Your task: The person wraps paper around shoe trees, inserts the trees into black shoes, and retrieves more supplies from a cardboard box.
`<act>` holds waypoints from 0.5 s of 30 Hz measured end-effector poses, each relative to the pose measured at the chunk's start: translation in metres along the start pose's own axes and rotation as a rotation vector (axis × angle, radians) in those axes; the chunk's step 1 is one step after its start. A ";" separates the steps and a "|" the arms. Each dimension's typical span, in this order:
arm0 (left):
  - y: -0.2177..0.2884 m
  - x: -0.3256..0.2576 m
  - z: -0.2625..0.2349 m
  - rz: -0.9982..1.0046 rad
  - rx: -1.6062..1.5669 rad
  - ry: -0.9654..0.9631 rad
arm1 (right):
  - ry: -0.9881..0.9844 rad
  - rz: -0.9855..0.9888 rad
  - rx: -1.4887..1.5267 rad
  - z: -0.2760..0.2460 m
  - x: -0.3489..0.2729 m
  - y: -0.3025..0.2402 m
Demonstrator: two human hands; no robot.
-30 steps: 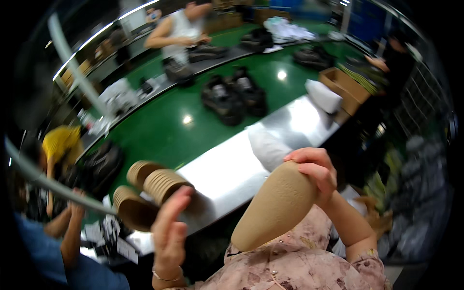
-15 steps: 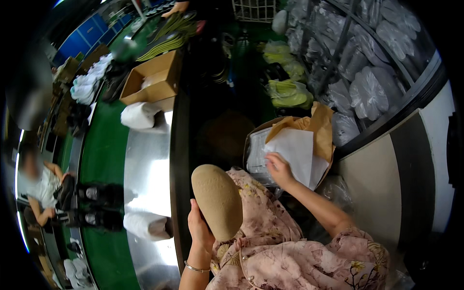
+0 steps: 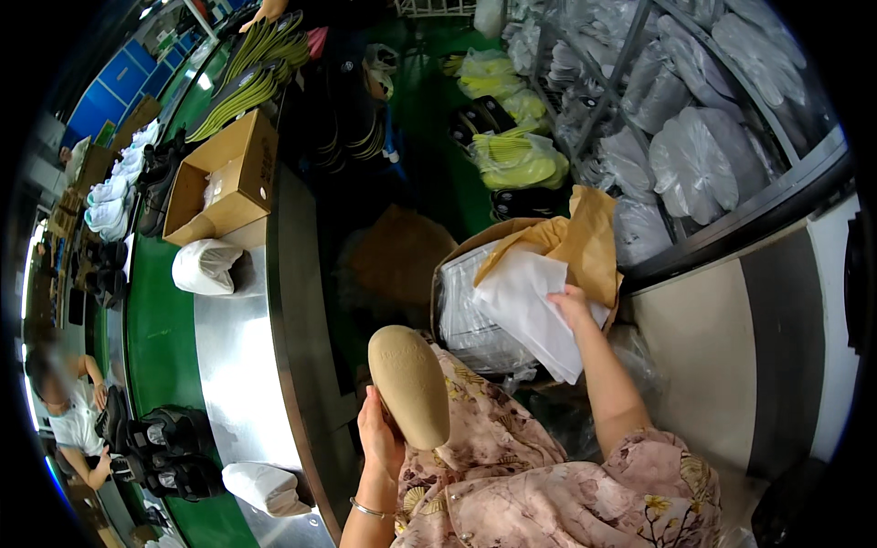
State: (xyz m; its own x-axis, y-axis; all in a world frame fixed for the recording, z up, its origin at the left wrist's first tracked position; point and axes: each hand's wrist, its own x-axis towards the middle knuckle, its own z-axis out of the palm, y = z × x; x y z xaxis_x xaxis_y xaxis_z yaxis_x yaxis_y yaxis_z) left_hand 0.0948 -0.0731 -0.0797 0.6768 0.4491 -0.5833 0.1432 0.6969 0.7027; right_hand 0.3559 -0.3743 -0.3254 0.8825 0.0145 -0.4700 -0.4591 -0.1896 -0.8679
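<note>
My left hand point(image 3: 379, 437) is closed round a shoe point(image 3: 409, 388) with its smooth tan sole facing up, just above my lap. The shoe's upper is hidden beneath the sole. On the right, white paper point(image 3: 521, 297) lies over the near part of a carton point(image 3: 470, 245), and my right hand point(image 3: 574, 307) pinches the paper by its right side. Crumpled brown paper point(image 3: 594, 239) sticks up from the back of the carton. Clear plastic wrap point(image 3: 461, 315) shows at its left side.
A metal bench point(image 3: 228, 365) on my left bears two white-wrapped bundles point(image 3: 203, 267) and a cardboard box point(image 3: 242, 173). Beyond runs a green conveyor point(image 3: 160, 338) with black shoes point(image 3: 174, 457); a co-worker point(image 3: 80, 425) handles one. A rack point(image 3: 630, 55) of bagged grey items stands at right.
My right hand has moved right and closed on the white paper, which is now creased and shifted towards me. The view has turned slightly; my left hand still holds the shoe.
</note>
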 end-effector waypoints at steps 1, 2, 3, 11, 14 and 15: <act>0.002 0.001 0.012 0.019 0.011 0.016 | -0.051 -0.170 -0.034 0.008 -0.015 -0.017; -0.005 0.009 0.010 0.063 0.029 0.055 | -0.048 -0.255 -0.236 0.017 -0.034 -0.038; -0.011 0.017 0.004 0.102 0.082 0.044 | -0.053 -0.344 -0.436 0.031 -0.054 -0.062; -0.031 0.038 0.029 0.361 0.175 -0.159 | -0.260 -0.569 -0.421 0.093 -0.186 -0.181; -0.025 0.034 0.023 0.444 0.186 -0.229 | -0.397 -0.591 -0.244 0.116 -0.222 -0.216; -0.023 0.032 0.021 0.451 0.176 -0.231 | -0.425 -0.615 -0.191 0.126 -0.231 -0.225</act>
State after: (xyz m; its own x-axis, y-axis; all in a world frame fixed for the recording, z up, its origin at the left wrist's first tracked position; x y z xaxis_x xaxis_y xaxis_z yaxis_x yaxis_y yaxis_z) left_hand 0.1287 -0.0861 -0.1058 0.8376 0.5337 -0.1166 -0.0932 0.3499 0.9321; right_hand 0.2429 -0.2109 -0.0417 0.8403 0.5411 0.0334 0.1614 -0.1909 -0.9682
